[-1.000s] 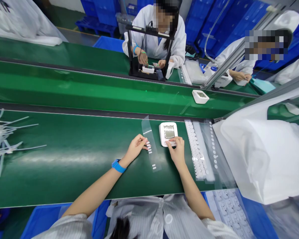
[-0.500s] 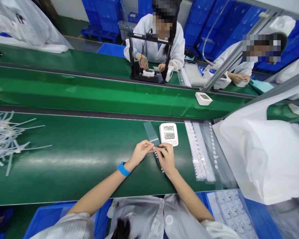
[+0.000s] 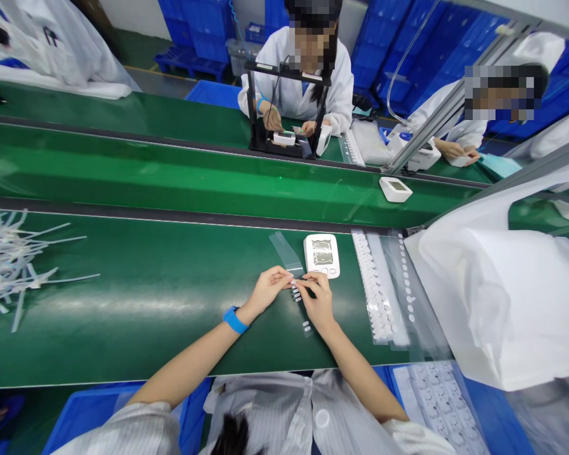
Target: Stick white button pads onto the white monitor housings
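Between my two hands is a clear plastic strip (image 3: 286, 253) with small white oval stickers along its lower part. My left hand (image 3: 270, 288) pinches the strip near its middle, thumb and fingertips pressed together. Close against it, my right hand (image 3: 318, 299) is also closed in a pinch at the strip's stickers; whether a sticker has come loose between the fingertips is too small to tell. Just beyond my right hand lies a white digital monitor (image 3: 321, 255) with a grey screen, face up on the green work surface (image 3: 171, 341).
Sheets of round white stickers (image 3: 373, 291) lie to the right, beside a large white cloth (image 3: 512, 297). A pile of translucent strips (image 3: 4, 259) sits at far left. Beyond a rail, another white device (image 3: 395, 189) rests on the green belt (image 3: 171, 177). Co-workers sit opposite.
The strip has tilted slightly between my hands, showing more of its stickers. On the belt the white device has shifted a little right, and another white object appears at the far left edge.
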